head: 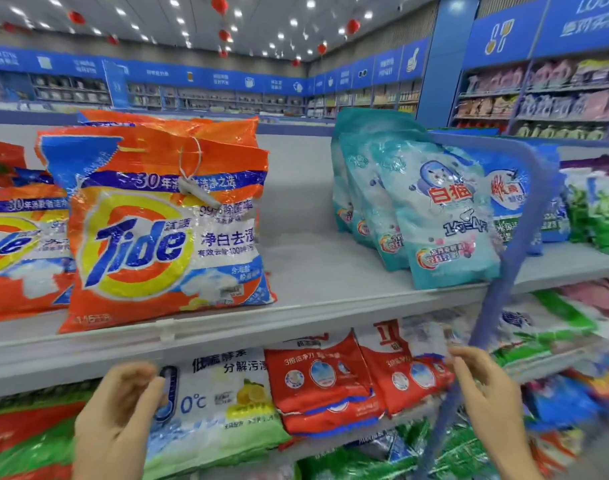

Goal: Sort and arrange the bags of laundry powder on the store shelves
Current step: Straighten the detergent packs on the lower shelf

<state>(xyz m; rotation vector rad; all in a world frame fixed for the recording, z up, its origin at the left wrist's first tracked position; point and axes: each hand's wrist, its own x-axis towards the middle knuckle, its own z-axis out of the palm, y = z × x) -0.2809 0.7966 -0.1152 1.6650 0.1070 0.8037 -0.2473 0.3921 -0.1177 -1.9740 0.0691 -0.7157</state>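
Orange Tide bags stand upright at the left of the grey upper shelf, and light blue bags with a white cat logo lean in a row at its right. On the shelf below lie a white and green bag marked 0°C and two red bags. My left hand hovers at the left edge of the 0°C bag, fingers relaxed, thumb at the bag's edge. My right hand is beside the right red bag, fingers loosely bent, holding nothing that I can see.
A blurred blue band loops in front of the light blue bags and runs down past my right hand. Green and white bags fill the upper shelf's far right; mixed bags crowd the lower shelves. More store shelving lines the back walls.
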